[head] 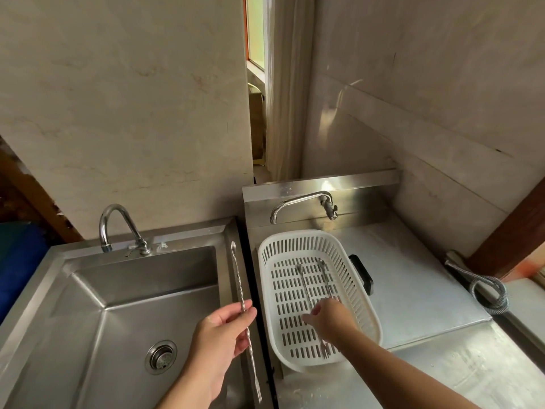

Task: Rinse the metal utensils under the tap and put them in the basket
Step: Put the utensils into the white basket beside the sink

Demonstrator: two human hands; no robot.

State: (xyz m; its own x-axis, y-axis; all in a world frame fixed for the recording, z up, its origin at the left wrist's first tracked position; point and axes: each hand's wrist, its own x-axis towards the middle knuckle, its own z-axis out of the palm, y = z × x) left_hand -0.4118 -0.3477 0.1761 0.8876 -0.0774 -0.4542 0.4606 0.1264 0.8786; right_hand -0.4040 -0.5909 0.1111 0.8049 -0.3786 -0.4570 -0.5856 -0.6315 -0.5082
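My left hand (pixel 219 338) grips a long twisted metal utensil (pixel 239 286) at its middle, holding it over the right rim of the steel sink (pixel 88 305). The white slotted plastic basket (pixel 358 281) sits on the counter to the right. Two similar metal utensils (pixel 303 283) lie lengthwise inside it. My right hand (pixel 331 318) reaches into the basket, fingers loosely spread above the utensils; whether it touches one I cannot tell. The curved sink tap (pixel 116 224) stands at the back left, with no water running.
A second tap (pixel 300 202) juts from the steel backsplash behind the basket. A black object (pixel 364 274) lies right of the basket. A coiled metal hose (pixel 489 290) rests at the counter's right edge. The sink drain (pixel 160 357) sits near the front.
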